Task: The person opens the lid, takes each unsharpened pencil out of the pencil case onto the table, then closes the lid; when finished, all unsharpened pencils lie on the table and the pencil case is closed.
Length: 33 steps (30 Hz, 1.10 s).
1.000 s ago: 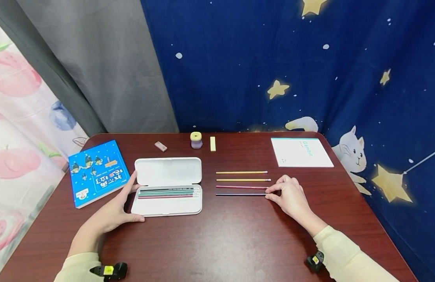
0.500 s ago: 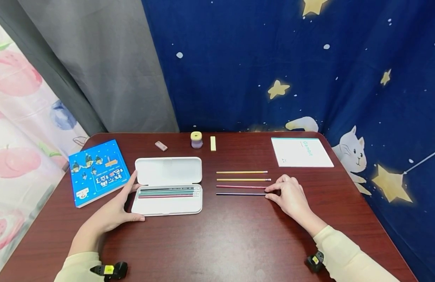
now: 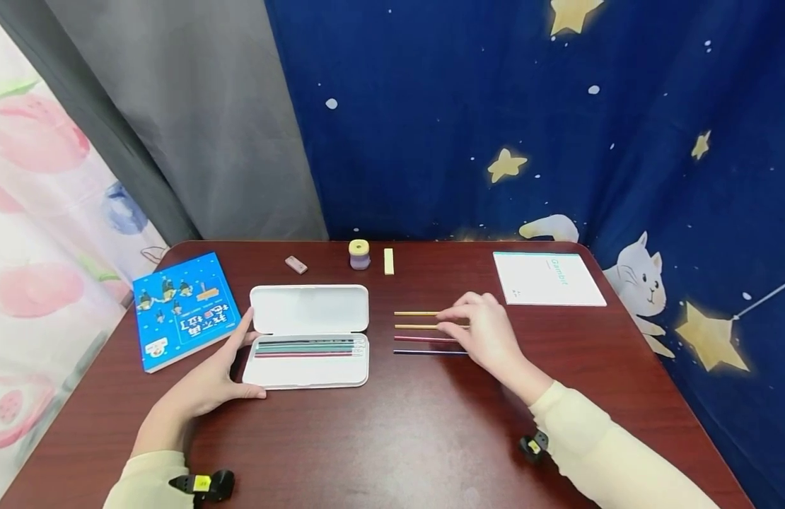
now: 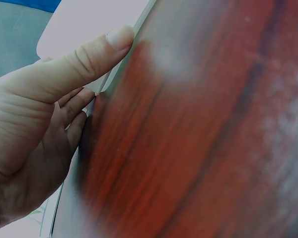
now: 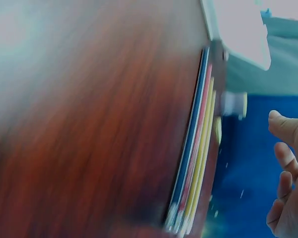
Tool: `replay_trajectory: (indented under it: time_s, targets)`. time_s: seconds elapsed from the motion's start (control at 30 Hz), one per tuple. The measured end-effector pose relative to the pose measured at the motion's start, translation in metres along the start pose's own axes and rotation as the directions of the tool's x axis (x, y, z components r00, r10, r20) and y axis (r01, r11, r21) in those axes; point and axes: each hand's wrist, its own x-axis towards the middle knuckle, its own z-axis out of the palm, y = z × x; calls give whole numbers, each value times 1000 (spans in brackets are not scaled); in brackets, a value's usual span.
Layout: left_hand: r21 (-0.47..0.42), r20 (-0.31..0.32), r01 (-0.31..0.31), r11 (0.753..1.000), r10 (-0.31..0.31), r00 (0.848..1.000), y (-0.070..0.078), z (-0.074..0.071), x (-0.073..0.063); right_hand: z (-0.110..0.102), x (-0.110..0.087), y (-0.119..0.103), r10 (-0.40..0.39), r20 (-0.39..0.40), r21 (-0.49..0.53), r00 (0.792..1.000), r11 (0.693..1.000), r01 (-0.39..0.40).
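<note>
My left hand [image 3: 204,389] rests spread at the left side of an open white pencil case [image 3: 312,375], its thumb along the front edge and its fingers beside the lid. In the left wrist view the thumb lies straight against the case's rim. Several pencils [image 3: 303,348], dark, green and red, lie in the case. To its right, two yellow pencils [image 3: 413,326], a red pencil [image 3: 421,338] and a dark blue pencil [image 3: 424,352] lie in parallel on the table. Over their right ends hovers my right hand [image 3: 491,336]; nothing shows between its fingers in the right wrist view.
A blue book [image 3: 185,311] lies left of the case. Behind it are a small pinkish eraser [image 3: 296,264], a yellow-topped round container [image 3: 359,256] and a pale yellow strip [image 3: 389,261]. A white notebook [image 3: 548,279] lies at the back right.
My right hand has left the ends of the red and dark blue pencils and moved left and up over the row. My left hand keeps its place at the case. The view has shifted slightly.
</note>
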Motion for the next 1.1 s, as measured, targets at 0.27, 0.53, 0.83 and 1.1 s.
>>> replay_trajectory:
  time_s: [0.27,0.53,0.83,1.1]
  targets:
    - [-10,-2,13,1000,-13,1000,-3,2,-1,44,18,-41,-64,101,3,993,998,64]
    - [-11,-7,25,1000,-25,1000,-5,4,-1,80,23,-70,-87,250,-29,964,995,98]
    - [-7,-14,2,1000,-2,1000,-3,3,-1,95,27,-87,-52,307,-100,950,991,86]
    - [7,-14,3,1000,-3,1000,-2,3,1,97,33,-95,15,322,-165,947,986,41]
